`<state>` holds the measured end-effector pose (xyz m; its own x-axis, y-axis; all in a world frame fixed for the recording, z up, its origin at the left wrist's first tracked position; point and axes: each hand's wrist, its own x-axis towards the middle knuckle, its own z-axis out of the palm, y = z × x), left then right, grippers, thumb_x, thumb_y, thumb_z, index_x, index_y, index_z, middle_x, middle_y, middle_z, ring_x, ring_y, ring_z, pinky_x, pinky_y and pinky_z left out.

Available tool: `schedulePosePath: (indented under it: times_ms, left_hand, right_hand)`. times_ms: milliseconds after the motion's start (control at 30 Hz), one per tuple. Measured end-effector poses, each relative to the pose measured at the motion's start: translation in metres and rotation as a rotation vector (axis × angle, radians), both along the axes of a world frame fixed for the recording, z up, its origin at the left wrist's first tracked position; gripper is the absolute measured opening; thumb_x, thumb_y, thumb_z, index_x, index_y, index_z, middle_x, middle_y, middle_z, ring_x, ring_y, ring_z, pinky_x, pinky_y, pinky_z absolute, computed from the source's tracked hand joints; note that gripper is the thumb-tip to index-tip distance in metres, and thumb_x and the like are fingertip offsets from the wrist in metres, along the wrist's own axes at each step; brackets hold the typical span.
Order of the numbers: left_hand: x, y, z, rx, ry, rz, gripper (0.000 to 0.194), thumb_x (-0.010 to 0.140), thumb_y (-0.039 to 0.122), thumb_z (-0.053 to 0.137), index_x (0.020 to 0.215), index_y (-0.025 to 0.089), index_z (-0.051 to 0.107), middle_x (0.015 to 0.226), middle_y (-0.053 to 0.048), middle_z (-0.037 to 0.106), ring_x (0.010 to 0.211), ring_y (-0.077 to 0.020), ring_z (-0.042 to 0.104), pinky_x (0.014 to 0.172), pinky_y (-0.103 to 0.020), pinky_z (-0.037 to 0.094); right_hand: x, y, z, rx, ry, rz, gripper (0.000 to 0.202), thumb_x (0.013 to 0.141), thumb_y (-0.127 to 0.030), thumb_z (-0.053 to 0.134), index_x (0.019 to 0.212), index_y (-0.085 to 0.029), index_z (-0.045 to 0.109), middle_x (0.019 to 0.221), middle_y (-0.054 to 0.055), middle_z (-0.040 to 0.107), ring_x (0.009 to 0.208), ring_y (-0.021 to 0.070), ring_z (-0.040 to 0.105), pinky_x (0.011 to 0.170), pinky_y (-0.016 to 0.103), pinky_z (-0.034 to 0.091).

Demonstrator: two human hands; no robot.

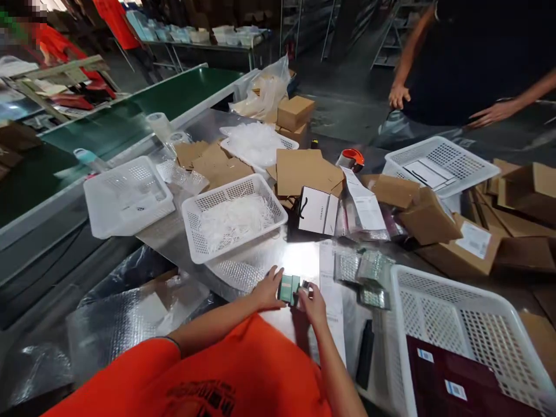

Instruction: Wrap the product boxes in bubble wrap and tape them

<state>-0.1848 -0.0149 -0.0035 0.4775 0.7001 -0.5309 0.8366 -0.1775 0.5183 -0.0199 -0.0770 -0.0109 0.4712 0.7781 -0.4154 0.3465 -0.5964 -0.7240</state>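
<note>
Near the front edge of the metal table, my left hand [268, 289] holds the left side of a small green box [289, 288], thumb and fingers around it. At the box's right side, my right hand [311, 302] pinches a small dark item [305, 285], too small to make out. A long printed paper [332, 307] lies just right of my hands. Beyond it are bubble-wrapped packets [367, 269]. A white paper bag [318, 211] with black handles stands behind, farther up the table.
White baskets [193, 246] stand on the left, with another basket [397, 324] holding dark red items at the right. Flattened cardboard [304, 171], a tape dispenser [351, 157] and open cartons lie beyond. A person [482, 69] stands across the table. A green conveyor [143, 110] runs at the left.
</note>
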Motion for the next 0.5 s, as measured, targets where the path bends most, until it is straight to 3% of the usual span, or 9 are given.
schedulePosePath:
  times_ms: [100, 233, 367, 500]
  left_hand:
    - [0.014, 0.000, 0.003, -0.023, 0.022, -0.098, 0.129, 0.057, 0.036, 0.085, 0.162, 0.019, 0.012, 0.170, -0.019, 0.006, 0.147, -0.0422, 0.036, 0.115, -0.050, 0.041]
    - [0.023, 0.002, 0.001, -0.039, 0.000, -0.098, 0.123, 0.060, 0.032, 0.081, 0.162, 0.016, 0.013, 0.168, -0.021, 0.014, 0.146, -0.0418, 0.036, 0.114, -0.049, 0.043]
    - [0.024, 0.003, -0.004, -0.036, -0.013, -0.138, 0.124, 0.058, 0.024, 0.080, 0.162, 0.018, 0.014, 0.168, -0.020, 0.016, 0.146, -0.0413, 0.037, 0.113, -0.049, 0.044]
    - [0.029, 0.003, -0.006, -0.024, 0.024, -0.183, 0.133, 0.053, 0.029, 0.087, 0.162, 0.023, 0.011, 0.168, -0.021, 0.015, 0.141, -0.0445, 0.044, 0.109, -0.053, 0.047]
  right_hand:
    - [-0.011, 0.008, -0.010, -0.051, -0.065, 0.035, 0.034, 0.075, -0.034, 0.057, 0.103, -0.018, 0.067, 0.078, 0.003, 0.070, 0.074, 0.0234, 0.065, 0.071, 0.032, 0.050]
    - [-0.012, 0.014, -0.015, -0.113, -0.151, 0.083, 0.040, 0.079, -0.036, 0.059, 0.110, -0.013, 0.068, 0.085, 0.008, 0.070, 0.079, 0.0248, 0.066, 0.072, 0.032, 0.049]
    - [-0.014, 0.015, -0.018, -0.107, -0.185, 0.105, 0.040, 0.086, -0.033, 0.050, 0.112, -0.011, 0.070, 0.094, 0.013, 0.072, 0.089, 0.0259, 0.068, 0.080, 0.032, 0.050]
    - [-0.010, 0.011, -0.023, -0.058, -0.167, 0.092, 0.037, 0.083, -0.026, 0.048, 0.106, -0.013, 0.073, 0.088, 0.009, 0.074, 0.084, 0.0230, 0.069, 0.080, 0.030, 0.052]
